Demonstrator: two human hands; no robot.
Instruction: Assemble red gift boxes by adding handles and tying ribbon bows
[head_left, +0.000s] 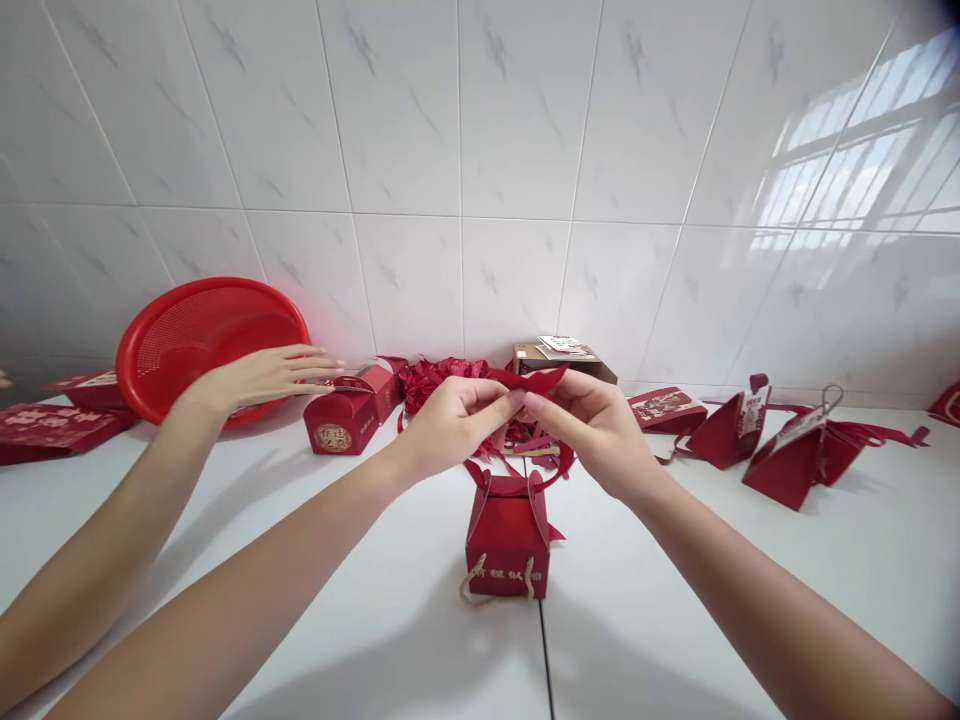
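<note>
- White, flat surface (660, 620), carrying everything below.
- Round, red, perforated plastic basket (214, 310), tilted against the wall at left.
- Tangled heap of shiny crimson ribbons (442, 378), behind the left hand.
- Another person's hand (262, 378), fingers extended, in front of the basket; cannot tell whether it touches anything.
- Left hand (457, 420) and right hand (589, 425), nearly meeting, each with thumb and fingers pinched closed on a flat red fabric ribbon (541, 381).
- Small red card box (506, 550), upright beneath both hands, the ribbon at its top.
- Beige twisted cord (529, 577), on the box's front.
</note>
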